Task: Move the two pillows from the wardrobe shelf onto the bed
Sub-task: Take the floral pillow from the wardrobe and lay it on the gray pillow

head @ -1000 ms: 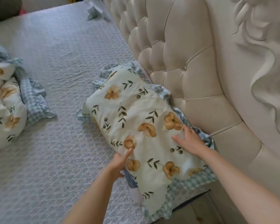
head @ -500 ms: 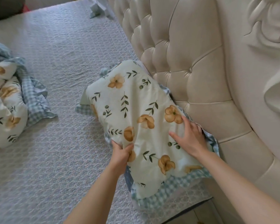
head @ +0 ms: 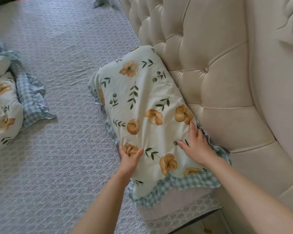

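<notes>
A floral pillow (head: 145,102) with a blue checked frill leans on the bed (head: 57,48), its long side against the tufted cream headboard (head: 210,68). My left hand (head: 128,157) grips the pillow's near left edge, thumb on top and fingers underneath. My right hand (head: 196,146) lies flat on the pillow's top near the headboard, fingers spread, holding nothing. A second pillow (head: 3,105) of the same print lies crumpled at the left edge of the bed, partly out of frame.
The grey quilted bedspread covers the whole mattress. The bed's near corner (head: 184,217) ends just below the pillow's frill. A bit of pale cloth (head: 101,0) sits at the far end by the headboard.
The pillow has been pushed up and closer against the headboard and now stands more on its side. My left hand has closed on its edge; my right hand stayed on top.
</notes>
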